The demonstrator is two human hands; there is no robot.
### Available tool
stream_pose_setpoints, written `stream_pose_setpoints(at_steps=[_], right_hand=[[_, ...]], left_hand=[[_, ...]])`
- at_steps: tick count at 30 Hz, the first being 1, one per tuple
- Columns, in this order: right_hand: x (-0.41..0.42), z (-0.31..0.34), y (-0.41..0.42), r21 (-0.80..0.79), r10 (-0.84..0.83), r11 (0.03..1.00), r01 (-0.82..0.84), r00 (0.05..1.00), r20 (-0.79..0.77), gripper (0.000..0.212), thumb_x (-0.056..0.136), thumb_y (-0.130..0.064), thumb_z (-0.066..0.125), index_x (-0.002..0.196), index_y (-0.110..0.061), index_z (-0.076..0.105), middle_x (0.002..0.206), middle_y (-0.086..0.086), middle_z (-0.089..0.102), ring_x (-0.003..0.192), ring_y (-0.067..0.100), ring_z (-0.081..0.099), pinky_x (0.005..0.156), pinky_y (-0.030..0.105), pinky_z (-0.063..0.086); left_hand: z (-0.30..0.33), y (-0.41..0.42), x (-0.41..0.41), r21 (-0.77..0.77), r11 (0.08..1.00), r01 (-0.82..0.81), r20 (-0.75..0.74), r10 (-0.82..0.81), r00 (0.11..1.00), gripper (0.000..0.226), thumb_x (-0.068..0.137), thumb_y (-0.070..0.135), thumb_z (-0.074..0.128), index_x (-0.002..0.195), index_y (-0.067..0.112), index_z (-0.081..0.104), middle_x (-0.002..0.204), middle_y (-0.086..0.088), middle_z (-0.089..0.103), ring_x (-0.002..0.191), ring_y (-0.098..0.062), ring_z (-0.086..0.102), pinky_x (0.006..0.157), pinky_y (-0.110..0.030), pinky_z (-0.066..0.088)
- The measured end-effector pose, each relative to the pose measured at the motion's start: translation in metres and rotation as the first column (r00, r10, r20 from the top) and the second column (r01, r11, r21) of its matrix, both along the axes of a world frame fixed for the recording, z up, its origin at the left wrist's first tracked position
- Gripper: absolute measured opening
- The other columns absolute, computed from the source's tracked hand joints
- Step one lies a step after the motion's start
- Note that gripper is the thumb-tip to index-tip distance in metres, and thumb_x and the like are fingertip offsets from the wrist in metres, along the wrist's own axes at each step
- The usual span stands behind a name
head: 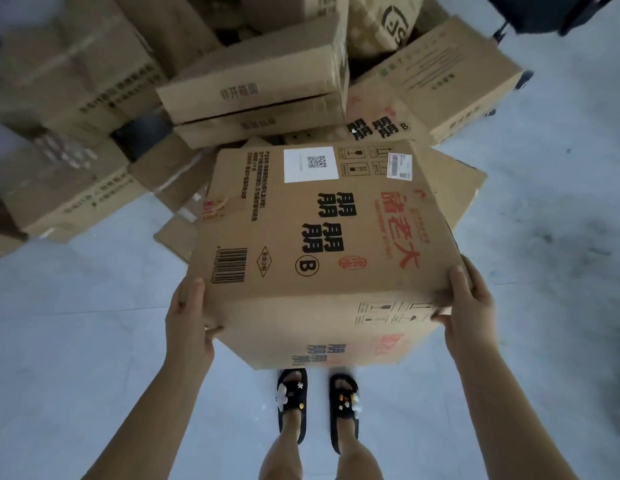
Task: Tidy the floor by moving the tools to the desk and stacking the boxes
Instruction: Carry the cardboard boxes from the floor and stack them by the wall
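From the head view, we clasp the printed box [319, 244] at centre, left hand [189, 323] at eight o'clock, right hand [469, 310] at four. It tilts; our edge-only grip could slip before reaching the pile [256, 88] at twelve.

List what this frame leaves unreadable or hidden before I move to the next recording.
- Head view: floor under the held box, hidden by the box.
- Fingers of the left hand and right hand, mostly behind the box's sides.
- Print on the box pile at upper left, blurred.
- Dark object, cut off by the top edge.
- Tools and desk: none in view.
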State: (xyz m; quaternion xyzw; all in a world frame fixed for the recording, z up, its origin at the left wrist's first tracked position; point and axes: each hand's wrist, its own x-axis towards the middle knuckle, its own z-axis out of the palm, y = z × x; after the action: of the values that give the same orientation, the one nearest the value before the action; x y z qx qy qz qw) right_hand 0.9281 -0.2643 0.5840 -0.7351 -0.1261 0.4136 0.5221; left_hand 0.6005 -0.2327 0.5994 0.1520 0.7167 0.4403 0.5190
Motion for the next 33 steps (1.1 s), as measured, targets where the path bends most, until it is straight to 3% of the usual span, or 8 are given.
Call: stream_pose_setpoints(at_steps=[4,8,14,17,20,25,29,33], right_hand=[[-0.018,0.052,0.007,0.079,0.115,0.990,-0.117,0.993,0.023,0.030,0.097,-0.031,0.047,0.125,-0.033,0.057,0.099,-0.023,0.062,0.084,0.004,0.056,0.068,0.038,0.045],[-0.026,0.099,0.013,0.182,0.256,0.948,-0.260,0.966,0.041,0.030,0.098,-0.031,0.045,0.125,-0.032,0.057,0.097,-0.022,0.061,0.079,0.004,0.056,0.066,0.038,0.044],[-0.033,0.154,-0.013,0.310,0.516,0.800,-0.514,0.853,0.082,0.034,0.098,-0.030,0.047,0.131,-0.029,0.054,0.114,-0.013,0.060,0.095,0.008,0.057,0.077,0.041,0.049],[-0.053,0.172,-0.032,0.339,0.658,0.681,-0.649,0.746,0.105,0.033,0.099,-0.028,0.046,0.131,-0.028,0.053,0.105,-0.018,0.061,0.088,0.007,0.058,0.075,0.040,0.049],[-0.086,0.178,-0.057,0.336,0.790,0.532,-0.777,0.598,0.132,0.031,0.098,-0.035,0.046,0.128,-0.035,0.055,0.106,-0.017,0.064,0.094,0.016,0.062,0.069,0.038,0.050],[-0.152,0.185,-0.134,0.287,0.924,0.296,-0.911,0.350,0.157,0.033,0.095,-0.044,0.048,0.128,-0.041,0.051,0.101,-0.022,0.061,0.094,0.014,0.062,0.081,0.046,0.052],[-0.206,0.191,-0.231,0.282,0.986,0.058,-0.958,0.100,0.136,0.018,0.098,-0.032,0.045,0.113,-0.039,0.054,0.085,-0.022,0.058,0.076,0.006,0.058,0.073,0.042,0.050],[-0.242,0.190,-0.354,0.289,0.987,-0.138,-0.947,-0.106,0.122,0.015,0.099,-0.030,0.046,0.110,-0.036,0.054,0.086,-0.016,0.062,0.073,0.011,0.061,0.066,0.039,0.050]], left_hand=[[0.049,-0.028,-0.018,0.077,0.986,-0.148,-0.002,0.149,0.989,0.033,0.094,0.033,0.052,0.126,0.025,0.054,0.115,0.009,0.059,0.109,-0.016,0.054,0.090,-0.054,0.048],[0.093,-0.069,-0.020,0.166,0.944,-0.285,-0.016,0.292,0.956,0.025,0.094,0.029,0.051,0.118,0.026,0.058,0.107,0.012,0.059,0.097,-0.009,0.053,0.089,-0.055,0.048],[0.130,-0.188,-0.004,0.250,0.812,-0.527,-0.030,0.550,0.834,0.036,0.092,0.037,0.052,0.125,0.022,0.056,0.121,0.000,0.057,0.113,-0.022,0.051,0.081,-0.050,0.053],[0.144,-0.251,0.001,0.272,0.722,-0.636,-0.028,0.667,0.745,0.032,0.092,0.036,0.051,0.120,0.022,0.058,0.115,0.002,0.059,0.110,-0.020,0.051,0.079,-0.050,0.053],[0.153,-0.317,0.004,0.277,0.608,-0.744,-0.023,0.778,0.627,0.032,0.092,0.033,0.052,0.120,0.019,0.059,0.112,0.003,0.058,0.107,-0.019,0.050,0.080,-0.053,0.052],[0.160,-0.450,0.008,0.256,0.354,-0.899,-0.002,0.931,0.366,0.045,0.080,0.042,0.062,0.118,0.019,0.060,0.108,0.006,0.056,0.103,-0.015,0.049,0.077,-0.051,0.052],[0.162,-0.575,0.030,0.255,0.132,-0.958,-0.018,0.991,0.132,0.011,0.090,0.031,0.055,0.097,0.025,0.062,0.093,0.009,0.055,0.094,-0.012,0.047,0.078,-0.052,0.050],[0.168,-0.706,0.060,0.260,-0.088,-0.962,-0.038,0.994,-0.101,0.006,0.092,0.029,0.054,0.090,0.028,0.059,0.086,0.011,0.051,0.087,-0.012,0.049,0.082,-0.053,0.049]])
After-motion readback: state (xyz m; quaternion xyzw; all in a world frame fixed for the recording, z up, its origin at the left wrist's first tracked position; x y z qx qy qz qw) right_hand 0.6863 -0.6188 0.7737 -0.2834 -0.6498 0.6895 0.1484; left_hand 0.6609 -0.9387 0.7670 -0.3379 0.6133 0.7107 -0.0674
